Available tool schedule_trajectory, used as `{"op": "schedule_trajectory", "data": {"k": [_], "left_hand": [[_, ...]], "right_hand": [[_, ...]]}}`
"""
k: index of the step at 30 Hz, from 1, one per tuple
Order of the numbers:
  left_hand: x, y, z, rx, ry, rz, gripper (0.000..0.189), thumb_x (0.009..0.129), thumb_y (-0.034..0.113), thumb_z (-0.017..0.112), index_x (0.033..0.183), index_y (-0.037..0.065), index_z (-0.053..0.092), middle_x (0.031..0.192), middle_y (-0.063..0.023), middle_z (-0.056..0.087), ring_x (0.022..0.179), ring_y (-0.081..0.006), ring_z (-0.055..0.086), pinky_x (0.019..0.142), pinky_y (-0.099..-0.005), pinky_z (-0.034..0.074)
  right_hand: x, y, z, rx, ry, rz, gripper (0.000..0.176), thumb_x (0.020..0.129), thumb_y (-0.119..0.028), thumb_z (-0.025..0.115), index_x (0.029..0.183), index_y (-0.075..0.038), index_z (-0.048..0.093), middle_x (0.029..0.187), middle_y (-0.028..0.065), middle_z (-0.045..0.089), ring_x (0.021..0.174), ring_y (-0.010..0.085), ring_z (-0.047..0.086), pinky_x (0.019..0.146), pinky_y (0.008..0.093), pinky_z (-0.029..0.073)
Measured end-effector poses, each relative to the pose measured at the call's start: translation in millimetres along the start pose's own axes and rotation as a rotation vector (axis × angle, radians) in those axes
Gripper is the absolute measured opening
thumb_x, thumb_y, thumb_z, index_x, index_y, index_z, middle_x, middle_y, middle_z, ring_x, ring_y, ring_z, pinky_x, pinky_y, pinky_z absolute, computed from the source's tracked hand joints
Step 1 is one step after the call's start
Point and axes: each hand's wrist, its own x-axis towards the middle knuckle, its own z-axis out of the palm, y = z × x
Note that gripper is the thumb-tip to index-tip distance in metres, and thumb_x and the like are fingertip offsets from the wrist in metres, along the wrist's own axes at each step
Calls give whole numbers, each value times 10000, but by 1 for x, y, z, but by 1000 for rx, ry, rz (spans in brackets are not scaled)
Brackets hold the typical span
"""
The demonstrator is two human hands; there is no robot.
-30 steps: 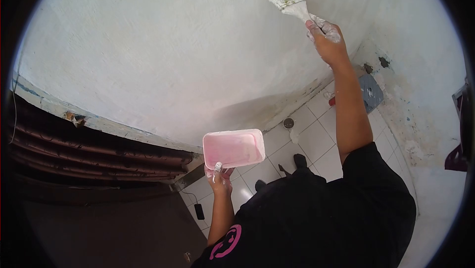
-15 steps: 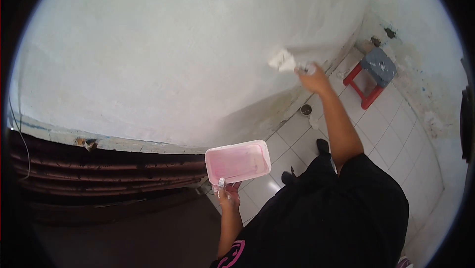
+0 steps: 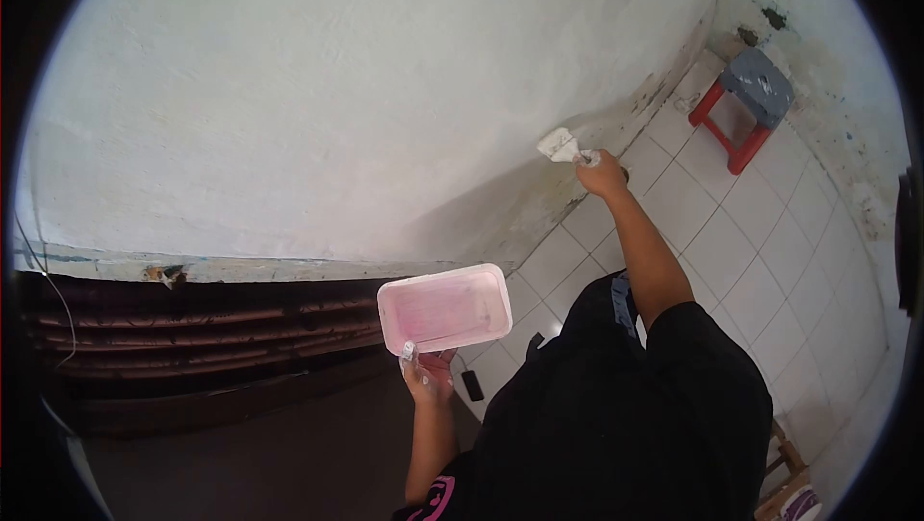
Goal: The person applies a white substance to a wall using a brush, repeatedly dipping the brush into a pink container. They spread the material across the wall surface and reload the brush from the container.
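My right hand grips the handle of a wide paintbrush, whose head is coated white. The brush head is at the lower part of the pale wall; whether it touches cannot be made out. A pink rectangular plastic tub rests in my left hand, thumb over the near rim and fingers underneath. Whitish-pink residue coats the inside of the tub. White smears show on both hands.
A stool with grey seat and red legs stands in the corner on the tiled floor. Dark curtain folds hang below the wall's ledge at left. A black phone-like object lies beyond my left hand. Wooden furniture shows at lower right.
The brush in my right hand has moved slightly down the wall. My view and body have shifted, bringing the phone-like object and wooden furniture into sight. The tub stays in my left hand.
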Motion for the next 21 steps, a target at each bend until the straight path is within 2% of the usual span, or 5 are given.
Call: {"op": "schedule_trajectory", "data": {"k": [3, 5, 10, 15, 21], "left_hand": [[4, 9, -7, 38, -20, 19, 541, 861, 381, 531, 1300, 90, 410, 1238, -121, 539, 1072, -305, 582, 816, -480, 542], [4, 12, -14, 40, 3, 13, 547, 859, 385, 532, 1302, 88, 410, 1235, -122, 542, 1067, -306, 585, 811, -477, 543], [9, 11, -20, 46, 10, 12, 576, 855, 411, 520, 1309, 76, 404, 1247, -139, 533, 1085, -314, 573, 826, -492, 533], [13, 12, -12, 47, -31, 27, 605, 856, 445, 514, 1325, 85, 388, 1254, -129, 526, 1089, -321, 566, 820, -491, 527], [27, 9, -20, 70, -44, -1, 622, 864, 472, 492, 1340, 91, 364, 1252, -120, 523, 1053, -326, 582, 797, -487, 527]], "right_hand": [[0, -55, -37, 17, -24, -24, 339, 804, -365, 600, 894, -45, 664, 855, 191, 656, 887, 393, 613, 774, 421, 478], [0, -97, -69, 89, 86, -129, 337, 808, -367, 616, 869, -38, 661, 795, 174, 652, 809, 353, 632, 735, 395, 481], [-4, -152, -101, 518, -11, -194, 348, 835, -353, 634, 905, -13, 655, 769, 131, 642, 711, 220, 593, 703, 309, 462], [3, -50, 3, 360, -60, -98, 369, 835, -358, 623, 965, -14, 658, 883, 170, 666, 837, 260, 637, 766, 329, 472], [-1, -43, -12, -76, -137, 27, 421, 800, -385, 600, 975, -4, 639, 994, 222, 644, 964, 376, 601, 844, 392, 471]]}}
